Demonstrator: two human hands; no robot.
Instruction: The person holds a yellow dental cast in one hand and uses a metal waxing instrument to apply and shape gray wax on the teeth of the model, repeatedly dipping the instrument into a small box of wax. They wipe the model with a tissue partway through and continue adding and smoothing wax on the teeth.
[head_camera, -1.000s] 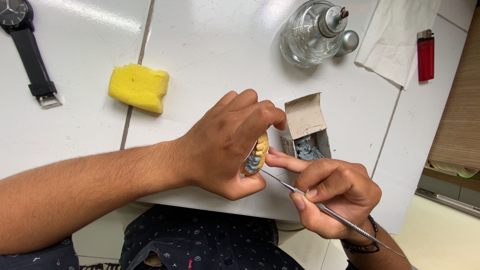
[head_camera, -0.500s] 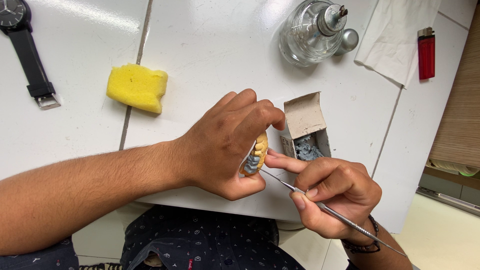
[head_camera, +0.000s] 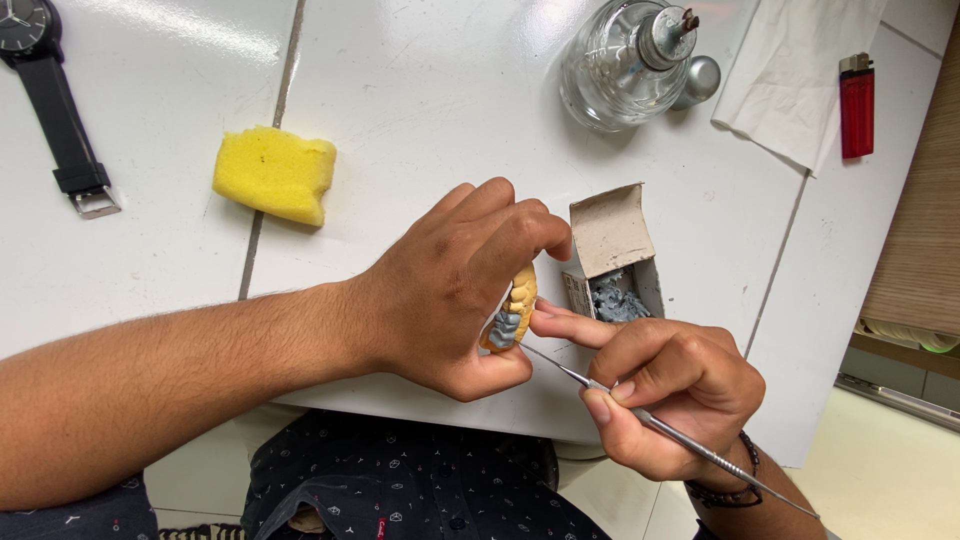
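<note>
Gripping yellow dental model in closed left hand, right hand pinching metal probe against it

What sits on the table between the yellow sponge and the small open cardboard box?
In the head view, the left hand holding a yellow tooth model lies between the sponge and the box.

Dental cast sits between left hand and right hand, open box just behind. Sponge and wristwatch lie left on the table; spirit lamp, napkin, lighter back right.
</note>
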